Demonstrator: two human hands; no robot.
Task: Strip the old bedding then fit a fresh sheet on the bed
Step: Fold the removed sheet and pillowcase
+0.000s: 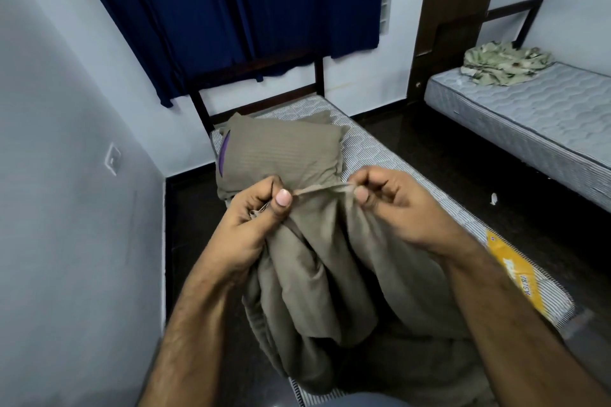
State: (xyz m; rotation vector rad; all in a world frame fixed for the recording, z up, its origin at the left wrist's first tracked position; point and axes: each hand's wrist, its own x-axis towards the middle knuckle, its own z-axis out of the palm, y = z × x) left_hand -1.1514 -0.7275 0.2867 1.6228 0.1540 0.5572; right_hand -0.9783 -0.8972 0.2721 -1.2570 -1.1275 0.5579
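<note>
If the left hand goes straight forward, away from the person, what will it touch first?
Probably the pillow at the head of the bed. The left hand, pinching the brown sheet, sits just before it in the picture; the real gap is unclear.

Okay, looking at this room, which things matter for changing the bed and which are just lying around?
For the job:
- bunched grey-brown sheet, edge pinched by left hand and right hand
- grey-brown striped pillow
- bare striped mattress under them

Just lying about:
- crumpled green patterned cloth on the second quilted mattress
- navy curtain
- dark wooden door
</note>
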